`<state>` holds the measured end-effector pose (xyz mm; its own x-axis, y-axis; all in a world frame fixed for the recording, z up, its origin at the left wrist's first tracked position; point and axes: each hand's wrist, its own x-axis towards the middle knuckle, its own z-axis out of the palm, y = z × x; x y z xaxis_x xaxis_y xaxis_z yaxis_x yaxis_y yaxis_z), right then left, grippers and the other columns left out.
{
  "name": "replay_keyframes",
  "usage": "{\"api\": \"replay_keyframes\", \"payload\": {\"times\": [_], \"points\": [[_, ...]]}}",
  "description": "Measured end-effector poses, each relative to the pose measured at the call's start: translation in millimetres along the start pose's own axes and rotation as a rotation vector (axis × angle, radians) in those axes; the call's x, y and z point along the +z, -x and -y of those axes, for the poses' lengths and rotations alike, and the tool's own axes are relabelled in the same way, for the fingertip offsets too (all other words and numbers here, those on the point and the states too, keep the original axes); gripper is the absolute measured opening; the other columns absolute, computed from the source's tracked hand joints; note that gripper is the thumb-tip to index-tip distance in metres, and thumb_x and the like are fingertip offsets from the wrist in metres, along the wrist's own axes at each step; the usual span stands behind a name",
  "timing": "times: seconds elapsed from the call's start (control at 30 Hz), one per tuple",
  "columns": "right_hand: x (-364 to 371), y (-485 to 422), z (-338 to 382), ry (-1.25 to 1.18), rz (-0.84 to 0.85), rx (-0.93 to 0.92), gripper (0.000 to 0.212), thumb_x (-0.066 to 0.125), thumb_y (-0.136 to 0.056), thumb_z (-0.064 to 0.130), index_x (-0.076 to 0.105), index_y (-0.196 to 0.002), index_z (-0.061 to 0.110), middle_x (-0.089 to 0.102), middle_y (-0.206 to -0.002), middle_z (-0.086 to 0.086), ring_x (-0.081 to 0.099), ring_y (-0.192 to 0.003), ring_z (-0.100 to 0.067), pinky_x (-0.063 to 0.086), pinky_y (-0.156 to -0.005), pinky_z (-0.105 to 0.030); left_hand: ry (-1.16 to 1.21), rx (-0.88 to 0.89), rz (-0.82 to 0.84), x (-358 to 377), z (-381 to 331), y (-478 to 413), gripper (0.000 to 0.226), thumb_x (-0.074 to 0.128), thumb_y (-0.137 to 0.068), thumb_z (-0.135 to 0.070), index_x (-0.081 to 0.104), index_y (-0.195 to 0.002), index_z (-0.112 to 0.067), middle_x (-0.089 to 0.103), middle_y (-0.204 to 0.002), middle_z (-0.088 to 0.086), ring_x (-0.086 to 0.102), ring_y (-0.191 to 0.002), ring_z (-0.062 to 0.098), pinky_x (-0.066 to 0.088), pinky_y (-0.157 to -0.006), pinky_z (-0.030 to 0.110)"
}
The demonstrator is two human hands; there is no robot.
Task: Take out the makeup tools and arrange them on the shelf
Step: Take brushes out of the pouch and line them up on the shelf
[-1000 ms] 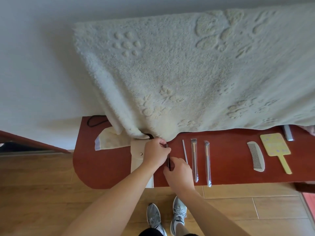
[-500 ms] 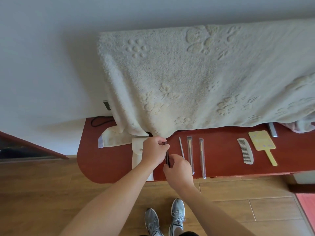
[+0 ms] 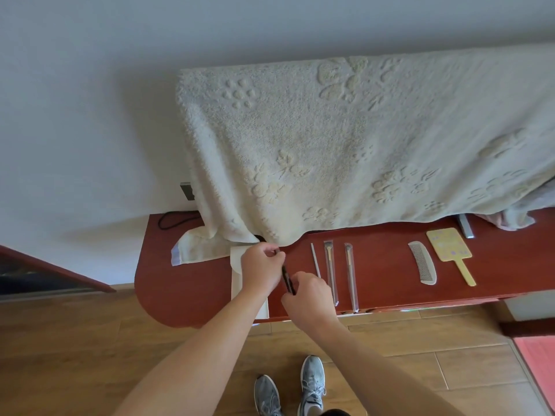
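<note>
On the red shelf (image 3: 186,283) a white pouch (image 3: 237,283) lay at the left, partly under the left hand (image 3: 261,271), whose grip pinched the far end of a slim dark tool (image 3: 288,280). The right hand (image 3: 309,298) pinched its near end. Further right lay three slender tools (image 3: 330,271), a comb (image 3: 423,267) and a yellow hand mirror (image 3: 449,244).

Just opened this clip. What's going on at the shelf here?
A person stands at a red-brown shelf, the left hand and right hand both gripping a dark slender tool beside a cream pouch. To its right, a thin stick and two sleeved brushes lie in a row; farther right are a comb and a yellow hand mirror. A towel hangs above.
</note>
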<state>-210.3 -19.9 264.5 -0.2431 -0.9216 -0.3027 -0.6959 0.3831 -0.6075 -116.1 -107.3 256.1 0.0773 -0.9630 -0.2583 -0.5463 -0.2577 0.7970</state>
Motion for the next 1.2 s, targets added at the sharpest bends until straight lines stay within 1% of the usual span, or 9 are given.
{"api": "replay_keyframes", "payload": {"times": [0.1, 0.2, 0.27, 0.4, 0.53, 0.7, 0.9, 1.03, 1.2], "points": [[10, 17, -6, 0.005, 0.071, 0.036, 0.003, 0.058, -0.077, 0.017, 0.058, -0.079, 0.019, 0.059, -0.073, 0.005, 0.054, -0.063, -0.011, 0.044, -0.049, -0.023, 0.02, -0.032, -0.055, -19, -3, -17, 0.009, 0.069, -0.082, -0.015, 0.075, -0.087, -0.015, 0.071, -0.078, -0.007, 0.064, -0.07, 0.003, 0.042, -0.057, 0.006], [10, 16, -7, -0.052, 0.026, 0.067, 0.01, 0.06, -0.081, 0.016, 0.063, -0.09, 0.017, 0.063, -0.078, 0.005, 0.061, -0.069, -0.012, 0.053, -0.058, -0.025, -0.027, 0.033, -0.027, -29, -5, -20, 0.013, 0.07, -0.082, -0.014, 0.076, -0.093, -0.011, 0.07, -0.079, -0.006, 0.061, -0.069, -0.001, 0.041, -0.057, 0.002], [5, 8, -3, -0.075, -0.01, 0.059, 0.011, 0.06, -0.081, 0.014, 0.064, -0.091, 0.015, 0.065, -0.076, 0.002, 0.062, -0.068, -0.014, 0.051, -0.056, -0.023, -0.012, 0.052, 0.002, -29, -2, -11, 0.011, 0.071, -0.082, -0.013, 0.075, -0.093, -0.012, 0.069, -0.075, -0.009, 0.063, -0.07, 0.001, 0.043, -0.06, 0.004], [1, -2, -3, -0.066, -0.047, 0.044, 0.01, 0.059, -0.081, 0.014, 0.064, -0.09, 0.012, 0.061, -0.07, 0.001, 0.059, -0.064, -0.015, 0.046, -0.052, -0.023, 0.039, 0.033, 0.042, -24, 9, -3, 0.015, 0.076, -0.08, -0.013, 0.071, -0.083, -0.026, 0.071, -0.074, -0.006, 0.069, -0.074, 0.012, 0.055, -0.074, 0.028], [4, -10, -9, -0.049, -0.06, 0.052, 0.009, 0.059, -0.083, 0.019, 0.062, -0.089, 0.014, 0.059, -0.071, 0.003, 0.058, -0.065, -0.015, 0.052, -0.058, -0.029, 0.032, 0.043, 0.081, -20, 16, 0, 0.014, 0.077, -0.079, -0.014, 0.073, -0.086, -0.026, 0.073, -0.081, -0.006, 0.068, -0.078, 0.009, 0.049, -0.069, 0.016], [3, -23, -18, -0.015, -0.059, 0.052, 0.011, 0.062, -0.09, 0.023, 0.061, -0.095, 0.014, 0.061, -0.08, 0.004, 0.058, -0.069, -0.011, 0.048, -0.059, -0.023, -0.05, 0.056, 0.163, -15, 28, -1, 0.021, 0.077, -0.083, -0.023, 0.076, -0.104, -0.023, 0.069, -0.093, -0.008, 0.063, -0.084, 0.005, 0.042, -0.069, 0.01], [9, -43, -37, 0.018, -0.024, 0.073, 0.013, 0.063, -0.09, 0.024, 0.062, -0.096, 0.012, 0.057, -0.078, 0.005, 0.054, -0.066, -0.009, 0.047, -0.057, -0.022, -0.11, 0.024, 0.232, -3, 46, -1, 0.023, 0.077, -0.084, -0.02, 0.076, -0.106, -0.017, 0.07, -0.1, -0.006, 0.063, -0.088, 0.005, 0.041, -0.07, 0.005], [18, -53, -45, 0.043, 0.006, 0.072, 0.01, 0.063, -0.09, 0.024, 0.062, -0.09, 0.014, 0.059, -0.079, 0.002, 0.057, -0.068, -0.011, 0.055, -0.064, -0.03, -0.165, -0.001, 0.26, 8, 55, -2, 0.021, 0.078, -0.083, -0.02, 0.076, -0.104, -0.017, 0.072, -0.093, -0.003, 0.066, -0.079, 0.006, 0.048, -0.069, 0.011], [29, -61, -51, 0.041, 0.04, 0.065, 0.018, 0.061, -0.092, 0.022, 0.064, -0.106, 0.011, 0.061, -0.093, -0.001, 0.056, -0.077, -0.013, 0.044, -0.064, -0.022, -0.228, -0.008, 0.295, 20, 62, -1, 0.022, 0.078, -0.084, -0.02, 0.075, -0.105, -0.017, 0.073, -0.095, -0.003, 0.067, -0.082, 0.008, 0.053, -0.077, 0.019]]}}
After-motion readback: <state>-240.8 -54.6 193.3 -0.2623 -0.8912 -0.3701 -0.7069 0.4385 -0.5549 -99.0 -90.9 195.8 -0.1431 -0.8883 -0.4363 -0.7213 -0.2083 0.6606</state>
